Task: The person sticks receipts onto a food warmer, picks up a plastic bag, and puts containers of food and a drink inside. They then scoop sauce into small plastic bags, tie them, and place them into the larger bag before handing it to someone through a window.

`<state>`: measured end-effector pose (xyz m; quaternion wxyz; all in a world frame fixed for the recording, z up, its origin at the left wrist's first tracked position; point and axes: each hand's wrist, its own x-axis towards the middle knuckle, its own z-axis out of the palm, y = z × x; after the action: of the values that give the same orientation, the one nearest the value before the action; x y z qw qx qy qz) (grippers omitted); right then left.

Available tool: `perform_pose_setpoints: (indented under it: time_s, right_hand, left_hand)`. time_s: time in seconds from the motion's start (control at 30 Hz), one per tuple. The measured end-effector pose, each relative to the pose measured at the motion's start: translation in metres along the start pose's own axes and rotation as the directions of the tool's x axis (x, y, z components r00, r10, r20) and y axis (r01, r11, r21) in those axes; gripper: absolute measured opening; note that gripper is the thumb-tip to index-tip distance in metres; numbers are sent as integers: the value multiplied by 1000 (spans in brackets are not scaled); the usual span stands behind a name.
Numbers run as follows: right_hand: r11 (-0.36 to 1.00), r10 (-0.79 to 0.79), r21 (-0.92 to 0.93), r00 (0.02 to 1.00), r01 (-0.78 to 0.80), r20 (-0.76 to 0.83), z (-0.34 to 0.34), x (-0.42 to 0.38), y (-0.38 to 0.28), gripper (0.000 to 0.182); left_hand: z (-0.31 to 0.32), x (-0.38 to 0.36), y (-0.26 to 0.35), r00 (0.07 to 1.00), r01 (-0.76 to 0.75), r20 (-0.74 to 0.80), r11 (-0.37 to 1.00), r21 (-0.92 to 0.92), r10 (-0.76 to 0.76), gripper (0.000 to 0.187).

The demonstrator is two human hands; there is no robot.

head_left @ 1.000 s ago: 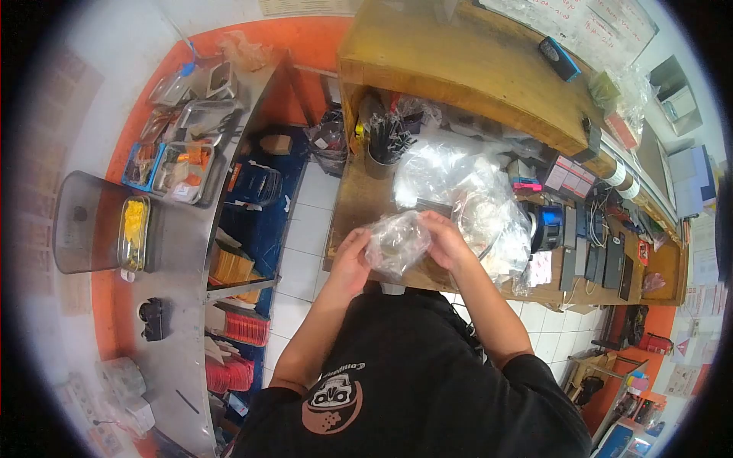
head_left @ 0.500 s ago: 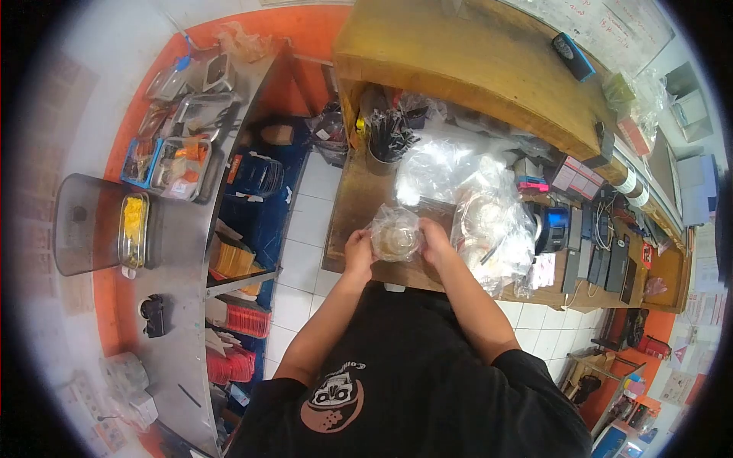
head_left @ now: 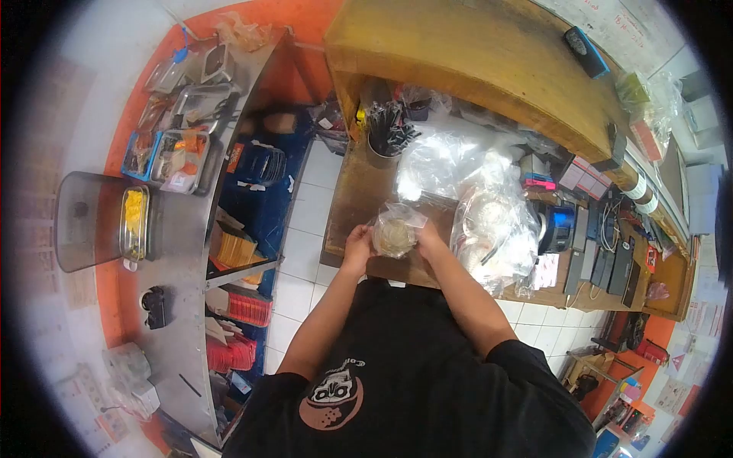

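A clear plastic bag with a round, pale container-like shape inside is between my two hands, over the front of the wooden desk. My left hand has its fingers closed on the bag's left side. On the right side my right hand grips the bag too, its fingertips partly hidden by the plastic. What exactly lies inside the bag I cannot make out. Beyond it on the desk rest a stack of clear plastic bags and a larger heap of plastic packaging.
A cup of black utensils or straws stands behind the bag, below a wooden shelf. To the left runs a metal counter with trays and a container of yellow food. A blue-screened device is at the right.
The bag has shifted and turned slightly between my hands, which keep hold of both sides. The camera view has tilted a little.
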<state>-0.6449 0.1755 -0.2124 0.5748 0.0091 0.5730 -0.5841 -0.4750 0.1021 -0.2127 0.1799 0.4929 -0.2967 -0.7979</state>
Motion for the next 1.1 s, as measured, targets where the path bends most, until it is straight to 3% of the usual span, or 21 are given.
perform_pose_setpoints:
  time_s: [0.03,0.07,0.1,0.13,0.17,0.2,0.23,0.37,0.43,0.47,0.5,0.53,0.57,0.67,0.7,0.73,0.8,0.87,0.9,1.03,1.1]
  right_hand:
    - [990,-81,-120,997,79,-14,-4,6,6,22]
    - [990,-78,-119,997,76,-13,-9,15,17,22]
    - [955,-230,-191,973,229,17,-15,22,28,22]
    - [890,-375,-256,925,377,57,-20,24,35,22]
    - [891,-373,-255,926,375,56,-14,13,34,22]
    - [761,-524,-415,850,498,59,-8,1,35,24]
    - [588,-657,-559,749,585,92,-6,-5,37,26]
    - [580,-667,-548,737,603,105,-13,-10,33,23]
    - [766,-397,-577,915,284,-77,-20,-14,18,23]
    - [767,-398,-576,914,284,-78,-14,-24,7,23]
    - [958,-119,-282,969,55,-215,-5,-38,-5,22]
    - [981,194,61,949,-185,-248,0,-45,-9,21]
    - [981,194,62,949,-185,-250,3,-46,-2,21]
    - [975,41,220,994,-18,-100,1,-35,23,17]
    - [971,-216,-132,969,200,-123,-2,-29,29,18]
    - [802,-453,-461,890,379,-55,-7,-21,39,19]
    - [806,-497,-411,865,427,-76,-27,15,71,22]
    - [801,-542,-363,834,477,-101,-23,9,66,26]
    - [724,-575,-500,816,475,-58,-22,-1,58,28]
    - [427,-695,-787,719,445,29,-6,-26,27,36]
    - [376,-681,-833,731,406,49,-15,-17,31,34]
  left_hand:
    - [0,-3,1,1000,1,-6,1000,0,-1,7]
    - [1,-6,3,995,-45,-64,941,336,71,5]
    - [3,-9,4,984,-62,-92,770,635,155,5]
    - [1,-8,-4,984,-59,-94,770,635,153,5]
    - [-3,-6,-18,874,-281,-13,527,802,486,8]
    - [-8,-3,-30,663,-405,144,191,894,734,12]
    - [-9,-3,-33,661,-405,143,190,894,737,12]
    - [-11,-10,-30,688,-433,9,401,807,726,19]
    - [-4,-28,-17,681,-423,-82,483,767,728,23]
    - [7,-45,-1,690,-501,-47,523,689,723,28]
    - [13,-54,5,696,-570,-10,560,601,718,33]
    - [15,-55,1,697,-569,-9,561,601,717,33]
    - [17,-56,-7,711,-605,61,565,561,701,32]
    - [8,-43,-17,720,-603,161,494,626,675,26]
    - [2,-38,-20,727,-555,185,407,725,662,21]
    - [-2,-32,-23,728,-553,185,406,727,660,21]
    - [-4,-22,-23,576,-630,300,179,755,760,15]
    - [-3,-21,-22,532,-625,325,103,774,782,14]
    - [-2,-19,-21,483,-613,346,28,790,804,13]
    - [3,-24,-18,490,-599,336,31,800,804,11]
    - [3,-31,-20,544,-537,355,-9,843,760,9]
